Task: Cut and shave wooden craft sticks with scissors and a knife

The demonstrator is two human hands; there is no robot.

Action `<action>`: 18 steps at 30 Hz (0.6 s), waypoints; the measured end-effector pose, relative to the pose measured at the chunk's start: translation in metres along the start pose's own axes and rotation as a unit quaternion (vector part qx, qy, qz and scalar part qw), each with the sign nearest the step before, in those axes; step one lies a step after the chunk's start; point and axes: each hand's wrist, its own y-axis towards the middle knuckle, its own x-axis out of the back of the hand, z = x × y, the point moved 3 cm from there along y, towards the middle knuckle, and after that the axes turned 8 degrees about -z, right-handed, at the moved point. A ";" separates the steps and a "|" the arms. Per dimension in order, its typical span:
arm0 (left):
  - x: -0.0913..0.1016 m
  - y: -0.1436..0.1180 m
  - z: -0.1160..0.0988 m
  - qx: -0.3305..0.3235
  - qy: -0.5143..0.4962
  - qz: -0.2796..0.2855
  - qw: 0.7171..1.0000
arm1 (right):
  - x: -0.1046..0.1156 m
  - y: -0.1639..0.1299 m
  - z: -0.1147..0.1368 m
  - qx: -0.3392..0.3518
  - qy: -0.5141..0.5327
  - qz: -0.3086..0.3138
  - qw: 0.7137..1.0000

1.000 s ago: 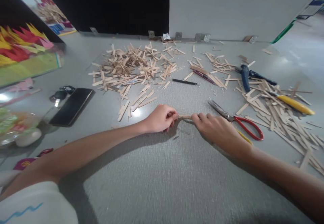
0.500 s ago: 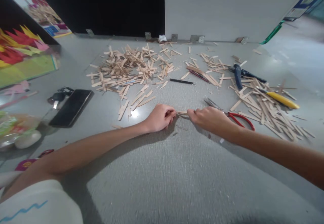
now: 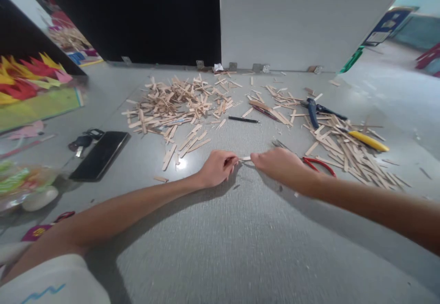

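Both hands meet low over the grey table (image 3: 220,249), near its middle. The left hand (image 3: 216,168) is curled, fingers pinched on one end of a short wooden stick (image 3: 245,158). The right hand (image 3: 277,165) pinches the other end, knuckles up, so only a small bit of the stick shows between the two. The stick lies roughly level, just above the tabletop or on it; I cannot tell which.

Just behind the right hand lie scissors (image 3: 318,164) with red handles, partly hidden by the wrist. Further right a loose heap of sticks (image 3: 347,150) spreads out, with a yellow-handled tool (image 3: 369,141) on it and a blue-handled tool (image 3: 312,112) at its far edge. A bigger pile (image 3: 178,105) sits well beyond the left hand, and a few stray sticks trail from it toward the hands. A black pen (image 3: 243,119) lies between the two heaps.

Off to the left, a dark phone (image 3: 100,154) lies flat with keys (image 3: 82,140) just beside it. At the left edge are bright paper shapes (image 3: 30,73) in red and yellow.
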 end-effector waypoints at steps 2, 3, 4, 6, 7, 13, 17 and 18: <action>0.000 0.000 0.001 -0.007 0.003 0.000 1.000 | 0.006 -0.005 0.012 -0.069 -0.013 0.003 0.998; 0.000 0.000 0.001 -0.009 0.004 -0.002 1.000 | 0.006 -0.006 0.015 -0.069 -0.010 0.013 0.998; 0.000 0.000 0.001 -0.009 0.004 -0.004 1.000 | 0.004 -0.006 0.013 -0.061 -0.009 0.027 0.998; 0.000 0.000 0.002 -0.010 0.004 -0.006 1.000 | -0.002 -0.002 0.002 -0.008 -0.014 0.040 0.999; -0.001 0.000 0.002 -0.011 0.004 -0.005 1.000 | -0.004 0.001 -0.006 0.017 -0.019 0.038 0.999; 0.001 0.001 0.003 -0.013 0.002 -0.002 1.000 | -0.001 0.001 -0.006 0.023 -0.026 0.030 0.999; 0.001 0.001 0.003 -0.019 0.007 0.002 1.000 | 0.004 -0.003 0.014 -0.036 -0.012 0.009 0.999; 0.001 0.001 0.003 -0.019 0.008 0.002 1.000 | 0.003 -0.002 0.012 -0.040 -0.004 0.007 0.999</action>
